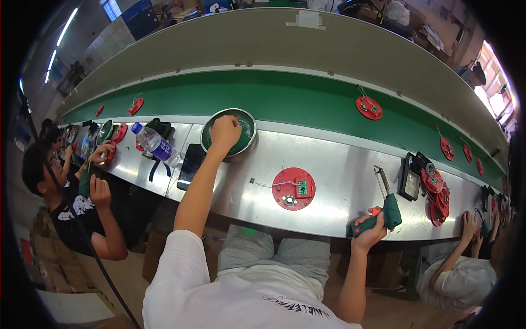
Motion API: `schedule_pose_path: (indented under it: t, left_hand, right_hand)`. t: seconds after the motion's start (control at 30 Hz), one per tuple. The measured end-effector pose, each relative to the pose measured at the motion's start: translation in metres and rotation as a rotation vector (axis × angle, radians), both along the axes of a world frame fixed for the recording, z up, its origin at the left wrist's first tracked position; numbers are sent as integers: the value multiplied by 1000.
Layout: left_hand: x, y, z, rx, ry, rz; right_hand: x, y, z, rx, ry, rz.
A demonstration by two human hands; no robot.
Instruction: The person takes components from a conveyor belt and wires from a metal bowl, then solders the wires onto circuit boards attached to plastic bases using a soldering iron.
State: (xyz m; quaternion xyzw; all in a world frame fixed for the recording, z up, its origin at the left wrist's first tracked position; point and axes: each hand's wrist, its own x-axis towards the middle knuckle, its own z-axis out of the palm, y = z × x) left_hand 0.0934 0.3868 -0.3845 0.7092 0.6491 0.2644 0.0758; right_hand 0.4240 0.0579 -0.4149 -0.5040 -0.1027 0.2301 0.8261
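Observation:
My left hand [226,133] is over a round metal bowl [253,143], its curled fingers pointing down inside. The fingertips are hidden, so whatever they pinch cannot be made out. Small green pieces [244,137] lie in the bowl. In my right hand [370,230] is a green soldering gun [391,213] with a red trigger, its metal tip pointing up and away over the bench. Between my hands a red round plate [284,198] lies flat, bearing a green circuit board [302,188] and a white round part. Thin wires run left from it to a tiny green board [252,180].
Left of the bowl are a dark phone [192,163] and a water bottle [156,147]. A black case [410,178] and stacked red plates [438,200] stand right on the metal bench [246,192]. More red plates [369,108] rest along the green strip. Co-workers sit on both sides.

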Motion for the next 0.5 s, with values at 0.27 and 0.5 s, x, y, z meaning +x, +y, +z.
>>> schedule_pose_path:
  t: [0.27,0.5]
  left_hand:
    - [-33,16,-8,-21,-637,-163]
    - [-39,8,7,-70,-957,-202]
  right_hand:
    - [11,-5,-13,-16,-29,115]
    - [5,-6,-9,-19,-60,115]
